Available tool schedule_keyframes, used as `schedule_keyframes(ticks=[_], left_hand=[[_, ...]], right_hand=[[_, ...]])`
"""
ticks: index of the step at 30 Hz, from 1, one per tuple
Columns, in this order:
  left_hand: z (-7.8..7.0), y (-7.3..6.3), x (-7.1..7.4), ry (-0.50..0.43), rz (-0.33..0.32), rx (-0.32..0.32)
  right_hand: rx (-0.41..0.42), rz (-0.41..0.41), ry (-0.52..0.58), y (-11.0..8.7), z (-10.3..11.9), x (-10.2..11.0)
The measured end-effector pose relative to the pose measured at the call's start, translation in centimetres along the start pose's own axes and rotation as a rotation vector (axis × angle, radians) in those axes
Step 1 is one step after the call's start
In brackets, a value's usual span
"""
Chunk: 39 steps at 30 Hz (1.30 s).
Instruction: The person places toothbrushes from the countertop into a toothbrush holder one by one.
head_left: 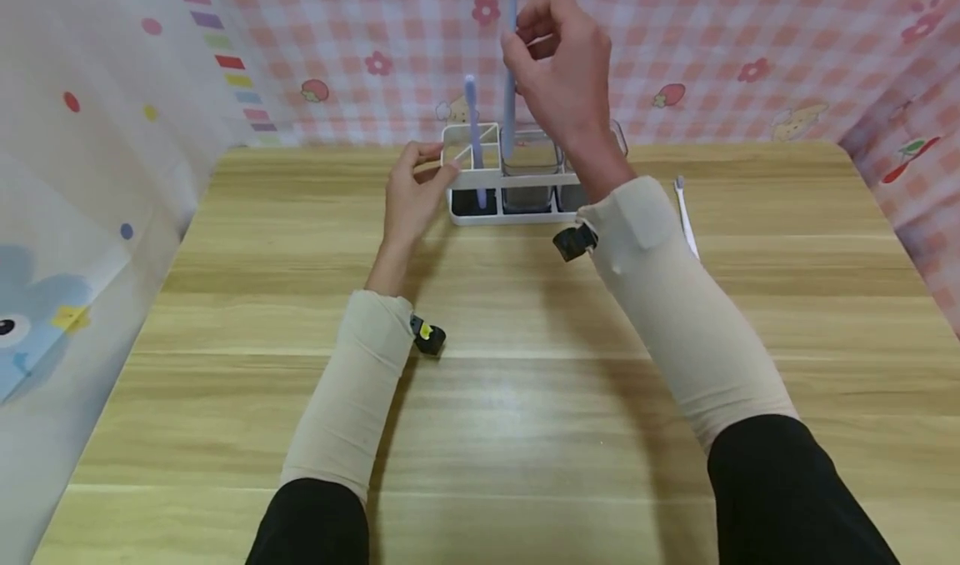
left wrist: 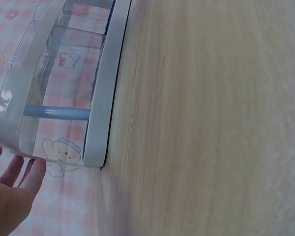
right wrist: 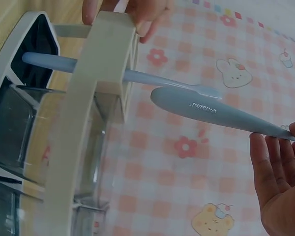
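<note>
At the back of the table stands a white toothbrush holder [head_left: 517, 180] with divided slots and clear cups [head_left: 527, 201]. My left hand [head_left: 412, 194] grips the upper frame at its left end, thumb in front and fingers behind. A lilac-blue toothbrush [head_left: 474, 115] stands in a left slot, its lower end down on the dark base. Above the holder, my right hand [head_left: 566, 65] pinches a grey-blue toothbrush [right wrist: 201, 110] between thumb and fingers. That brush hangs upright, handle end down, beside the standing one and overlapping the holder's top in the head view.
A white toothbrush [head_left: 685, 215] lies on the wooden table [head_left: 510, 398] to the right of the holder, partly behind my right sleeve. A pink checked cloth [head_left: 360, 23] hangs right behind the holder, with a white patterned cloth [head_left: 90, 157] at the left.
</note>
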State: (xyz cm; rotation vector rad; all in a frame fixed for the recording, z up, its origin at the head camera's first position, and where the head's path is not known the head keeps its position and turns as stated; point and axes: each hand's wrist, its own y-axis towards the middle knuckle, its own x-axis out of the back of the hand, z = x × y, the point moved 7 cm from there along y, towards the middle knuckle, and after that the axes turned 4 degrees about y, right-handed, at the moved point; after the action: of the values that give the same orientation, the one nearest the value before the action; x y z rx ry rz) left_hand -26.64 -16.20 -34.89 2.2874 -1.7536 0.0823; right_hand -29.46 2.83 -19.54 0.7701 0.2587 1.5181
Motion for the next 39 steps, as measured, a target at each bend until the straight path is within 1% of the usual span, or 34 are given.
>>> schedule_keyframes(ticks=[7,12,15,21,25,31,36,39], left_hand=[[0.0,0.0,-0.4,-0.013,0.005,0.004],[0.0,-0.2,-0.6,-0.008,0.009,0.008],[0.0,-0.2,-0.5,-0.014,0.003,0.006],[0.0,-0.2,-0.6,-0.01,0.002,-0.001],[-0.1,-0.2,-0.5,-0.007,0.004,0.002],[-0.1,-0.3,-0.5,-0.005,-0.002,0.002],[-0.2,-0.2,-0.5,-0.005,0.002,-0.007],[-0.1,-0.2,-0.5,0.002,0.007,-0.008]], right_hand=[[-0.087,0.002,0.001,-0.2,-1.0,-0.7],[-0.122,-0.016,0.004,-0.2,-1.7,-0.9],[-0.14,-0.012,-0.003,-0.2,-2.1,-1.2],[-0.15,0.02,-0.036,-0.4,-2.8,-1.9],[-0.169,0.043,-0.021,-0.7,-3.3,-2.5],[-0.16,0.076,-0.011,-1.2,-3.9,-3.6],[-0.193,0.118,-0.002,-1.9,-4.3,-4.4],[-0.189,0.132,-0.003,-2.3,-4.5,-4.8]])
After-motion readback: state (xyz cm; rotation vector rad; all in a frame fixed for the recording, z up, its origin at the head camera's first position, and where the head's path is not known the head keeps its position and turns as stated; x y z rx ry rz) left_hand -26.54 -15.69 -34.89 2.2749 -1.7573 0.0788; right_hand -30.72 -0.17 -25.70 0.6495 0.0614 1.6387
